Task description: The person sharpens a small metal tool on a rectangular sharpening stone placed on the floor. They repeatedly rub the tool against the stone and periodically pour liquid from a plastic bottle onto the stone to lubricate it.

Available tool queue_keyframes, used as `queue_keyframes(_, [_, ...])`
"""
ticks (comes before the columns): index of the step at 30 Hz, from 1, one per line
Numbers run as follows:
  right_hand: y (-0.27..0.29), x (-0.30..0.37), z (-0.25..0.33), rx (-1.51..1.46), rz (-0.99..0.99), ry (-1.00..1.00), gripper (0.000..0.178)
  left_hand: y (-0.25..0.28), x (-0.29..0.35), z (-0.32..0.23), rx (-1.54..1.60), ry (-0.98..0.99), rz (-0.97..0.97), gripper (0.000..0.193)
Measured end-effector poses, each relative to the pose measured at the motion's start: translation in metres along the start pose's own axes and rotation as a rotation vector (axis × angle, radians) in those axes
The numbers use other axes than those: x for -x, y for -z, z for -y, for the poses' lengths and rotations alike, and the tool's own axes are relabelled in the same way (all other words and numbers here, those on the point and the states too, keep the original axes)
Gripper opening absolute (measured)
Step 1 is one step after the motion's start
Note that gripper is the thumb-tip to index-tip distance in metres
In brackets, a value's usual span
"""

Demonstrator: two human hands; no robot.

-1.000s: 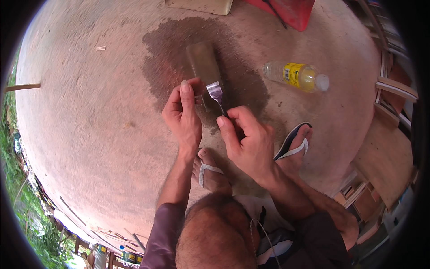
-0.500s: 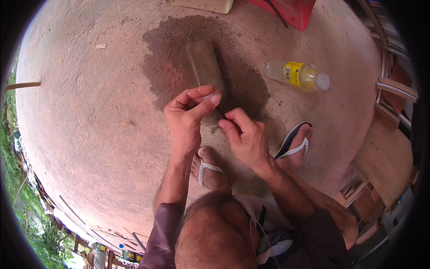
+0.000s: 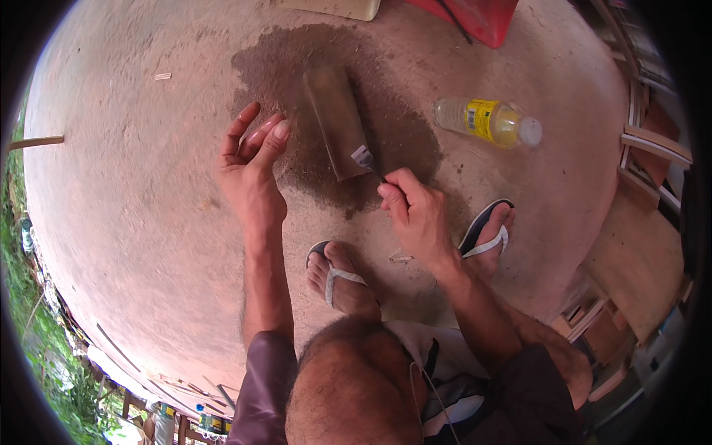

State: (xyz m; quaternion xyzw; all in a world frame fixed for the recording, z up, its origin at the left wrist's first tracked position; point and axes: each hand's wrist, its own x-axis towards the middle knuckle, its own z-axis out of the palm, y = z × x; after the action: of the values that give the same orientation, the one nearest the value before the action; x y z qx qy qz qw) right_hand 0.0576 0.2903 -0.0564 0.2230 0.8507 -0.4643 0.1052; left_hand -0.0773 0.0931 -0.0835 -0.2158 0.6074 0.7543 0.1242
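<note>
In my right hand (image 3: 414,211) is a small flat-bladed tool (image 3: 363,158), its thin dark shaft pinched between thumb and fingers. Its wide silvery tip points up and left, over the near end of a brown rectangular block (image 3: 334,111) that looks like a sharpening stone. I cannot tell whether tip and block touch. The block lies on a dark wet patch (image 3: 271,81) of the floor. My left hand (image 3: 252,159) is raised to the left of the block, fingers apart and wet-looking, holding nothing.
A clear plastic bottle (image 3: 451,113) with a yellow label lies on its side to the right. A red plastic object (image 3: 486,22) and a cream tray (image 3: 348,7) stand at the far edge. My sandalled feet (image 3: 345,282) flank the near floor; wooden pieces (image 3: 630,237) are stacked at right.
My left hand has let go of the tool's tip and moved left, its fingers spreading. The right hand still holds the tool, whose silvery tip now shows over the block.
</note>
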Motion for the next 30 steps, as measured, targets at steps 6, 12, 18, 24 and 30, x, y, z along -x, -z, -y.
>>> queue_keyframes(6, [0.01, -0.049, -0.045, 0.264, -0.036, 0.242, 0.013, 0.003, 0.04, 0.039, -1.024, -0.566, 0.183, 0.044])
queue_keyframes(12, [0.01, -0.049, -0.049, 0.273, -0.023, 0.236, 0.012, -0.017, 0.066, 0.072, -1.396, -0.669, 0.34, 0.071])
queue_keyframes(18, [0.012, -0.081, -0.043, 0.302, -0.039, 0.342, 0.011, -0.022, 0.058, 0.076, -1.388, -0.645, 0.288, 0.077])
queue_keyframes(24, [0.01, -0.046, -0.049, 0.275, 0.004, 0.255, 0.012, -0.015, 0.085, 0.085, -1.446, -0.595, 0.314, 0.08])
queue_keyframes(30, [0.017, -0.063, -0.042, 0.299, 0.051, 0.246, 0.013, -0.022, 0.073, 0.077, -1.449, -0.6, 0.308, 0.085])
